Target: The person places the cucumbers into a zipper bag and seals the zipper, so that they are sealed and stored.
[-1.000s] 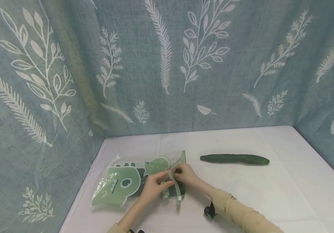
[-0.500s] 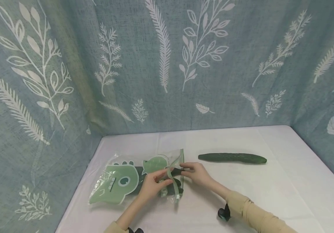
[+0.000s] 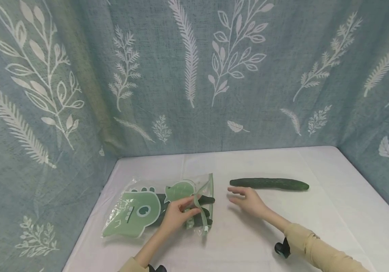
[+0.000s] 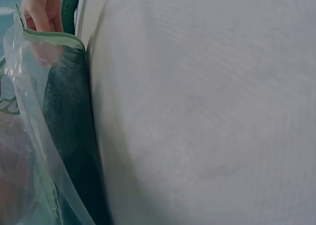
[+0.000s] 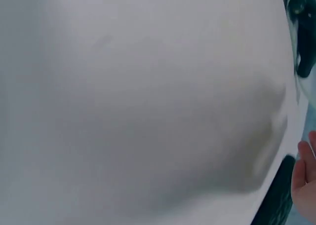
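A clear zip bag (image 3: pixel 136 219) with green monster prints lies on the left of the table, its mouth facing right. Several dark green cucumbers (image 3: pixel 207 200) are inside, their ends showing at the opening. My left hand (image 3: pixel 175 218) pinches the bag's upper layer by the green zip strip, holding the mouth apart. To the right, my right hand (image 3: pixel 248 202) hovers with fingers loosely extended and nothing in them. Just beyond those fingertips lies a single loose cucumber (image 3: pixel 270 184), also visible beside the right hand (image 5: pixel 306 178) in the right wrist view.
A white cloth covers the table (image 3: pixel 242 249). Blue-green curtains (image 3: pixel 194 124) with white leaf prints enclose its back and sides. The bag's white zip slider (image 3: pixel 206 228) sits at the near corner of its mouth.
My right hand has let go of a cucumber end at the bag's mouth and moved right, toward the loose cucumber. The left hand keeps its hold on the bag.
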### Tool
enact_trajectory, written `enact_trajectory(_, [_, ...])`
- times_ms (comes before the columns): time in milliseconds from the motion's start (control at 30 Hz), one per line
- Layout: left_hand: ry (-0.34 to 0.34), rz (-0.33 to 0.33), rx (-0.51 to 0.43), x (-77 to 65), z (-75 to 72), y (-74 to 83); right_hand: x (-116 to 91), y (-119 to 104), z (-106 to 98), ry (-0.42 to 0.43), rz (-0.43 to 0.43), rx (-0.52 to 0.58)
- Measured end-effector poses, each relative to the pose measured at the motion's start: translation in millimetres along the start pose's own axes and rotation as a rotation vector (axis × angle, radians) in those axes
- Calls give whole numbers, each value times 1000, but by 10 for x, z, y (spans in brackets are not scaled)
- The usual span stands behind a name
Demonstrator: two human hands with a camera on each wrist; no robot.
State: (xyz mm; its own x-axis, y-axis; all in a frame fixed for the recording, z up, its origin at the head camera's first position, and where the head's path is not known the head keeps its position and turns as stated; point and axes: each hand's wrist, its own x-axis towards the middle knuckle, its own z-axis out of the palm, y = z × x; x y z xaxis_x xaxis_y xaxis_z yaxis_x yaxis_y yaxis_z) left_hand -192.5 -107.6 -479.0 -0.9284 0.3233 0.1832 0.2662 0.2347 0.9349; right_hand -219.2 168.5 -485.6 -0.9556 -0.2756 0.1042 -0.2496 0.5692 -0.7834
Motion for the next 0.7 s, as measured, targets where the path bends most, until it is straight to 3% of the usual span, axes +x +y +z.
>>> enact_trajectory(200, [3,-11,14,5,1,8,-55,124,-260,24,4,-48])
enact_trajectory(467, [11,-13,18,6,-1,-4,-97,275,-641,93,-77,-118])
enact_trajectory(700, [10,-9,18,5,4,-8,-179,361,-859,119,-67,-191])
